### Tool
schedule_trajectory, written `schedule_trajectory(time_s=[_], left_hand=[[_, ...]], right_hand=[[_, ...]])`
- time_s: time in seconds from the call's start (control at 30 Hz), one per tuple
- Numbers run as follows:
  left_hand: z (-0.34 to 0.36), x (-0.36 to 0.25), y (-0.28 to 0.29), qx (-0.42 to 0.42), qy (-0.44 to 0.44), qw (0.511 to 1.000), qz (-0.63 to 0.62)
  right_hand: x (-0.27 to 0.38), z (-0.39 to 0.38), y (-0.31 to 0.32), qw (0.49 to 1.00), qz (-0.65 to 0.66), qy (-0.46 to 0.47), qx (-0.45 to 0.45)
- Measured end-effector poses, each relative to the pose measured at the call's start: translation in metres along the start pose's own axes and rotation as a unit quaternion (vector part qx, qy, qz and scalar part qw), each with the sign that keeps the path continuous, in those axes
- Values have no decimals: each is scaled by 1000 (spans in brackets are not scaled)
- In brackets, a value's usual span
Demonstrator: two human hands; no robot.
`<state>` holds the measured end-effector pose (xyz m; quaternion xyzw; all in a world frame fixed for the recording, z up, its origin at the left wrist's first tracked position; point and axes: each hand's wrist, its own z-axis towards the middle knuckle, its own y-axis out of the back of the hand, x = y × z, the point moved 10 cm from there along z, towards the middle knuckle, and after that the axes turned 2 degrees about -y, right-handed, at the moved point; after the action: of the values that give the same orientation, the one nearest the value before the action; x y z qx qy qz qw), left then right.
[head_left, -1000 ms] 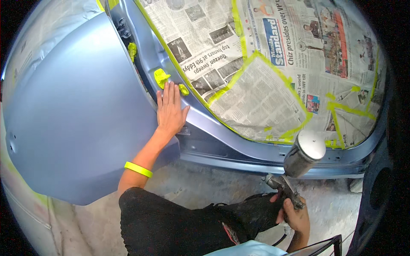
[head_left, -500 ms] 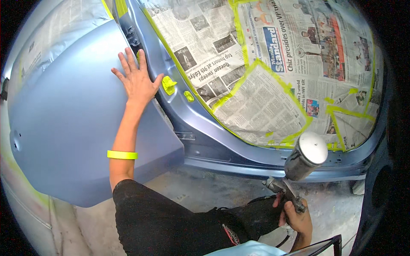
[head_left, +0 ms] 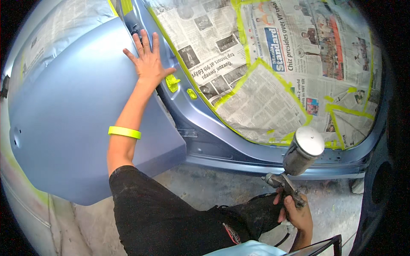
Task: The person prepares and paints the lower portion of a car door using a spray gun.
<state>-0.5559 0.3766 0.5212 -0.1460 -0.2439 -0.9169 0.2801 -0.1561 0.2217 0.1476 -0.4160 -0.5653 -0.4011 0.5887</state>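
My left hand (head_left: 150, 68) reaches far out, fingers spread, at the hinge-side edge of a blue car door (head_left: 98, 102) that stands swung out on the left. Whether the palm touches the panel I cannot tell. Beside its thumb, a lump of yellow-green masking tape (head_left: 172, 83) covers a spot on the door jamb. At the lower right, my right hand (head_left: 297, 213) is wrapped round the grip of a spray gun (head_left: 284, 186). A metal paint cup (head_left: 303, 151) with a white lid sits tilted on top of the gun, close to the blue door sill (head_left: 273, 168).
Newspaper sheets (head_left: 265, 98) edged with yellow-green tape cover the door opening. Masking film (head_left: 64, 34) hangs over the window area at upper left. A dark panel (head_left: 378, 183) stands at the right. An air hose (head_left: 285, 237) runs below the gun over the grey concrete floor (head_left: 205, 183).
My left hand has moved up and to the right along the door's edge, its fingers still spread. The spray gun has risen slightly in my right hand.
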Motion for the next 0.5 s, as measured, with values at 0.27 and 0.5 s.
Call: schedule_trajectory(time_s=[0.27, 0.5], left_hand=[[41, 11, 35, -173, -72, 982, -34], [32, 29, 22, -264, -51, 962, -50]], right_hand=[[6, 1, 3, 1000, 4, -1, -14], [-1, 5, 8, 1000, 4, -7, -27]])
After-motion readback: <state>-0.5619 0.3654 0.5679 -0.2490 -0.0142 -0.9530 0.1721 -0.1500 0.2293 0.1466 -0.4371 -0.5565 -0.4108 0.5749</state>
